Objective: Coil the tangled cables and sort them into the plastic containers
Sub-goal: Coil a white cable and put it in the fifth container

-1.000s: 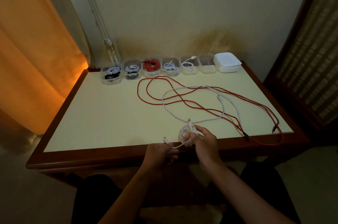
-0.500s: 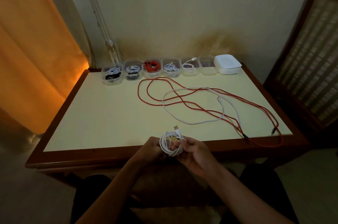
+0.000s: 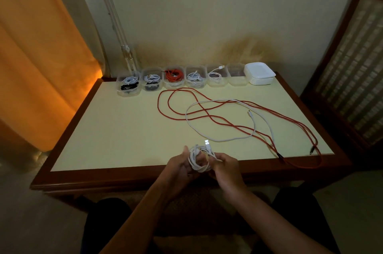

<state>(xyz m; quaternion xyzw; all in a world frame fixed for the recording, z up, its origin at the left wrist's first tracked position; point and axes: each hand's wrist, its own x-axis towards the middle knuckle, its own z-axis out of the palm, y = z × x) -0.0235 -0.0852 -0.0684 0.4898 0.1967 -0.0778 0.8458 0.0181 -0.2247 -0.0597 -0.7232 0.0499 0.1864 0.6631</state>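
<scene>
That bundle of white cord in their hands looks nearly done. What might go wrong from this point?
The white coil, held between the left hand and right hand, has a loose USB plug sticking up; nothing ties it, so it may spring open when dropped into a container.

The red cable and loose white cable cross each other, so pulling one may drag the other.

The red cable also hangs over the table edge and might slide off.

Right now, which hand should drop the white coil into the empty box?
Probably the right hand: it grips the white coil too, and the empty container sits far right in the row.
</scene>
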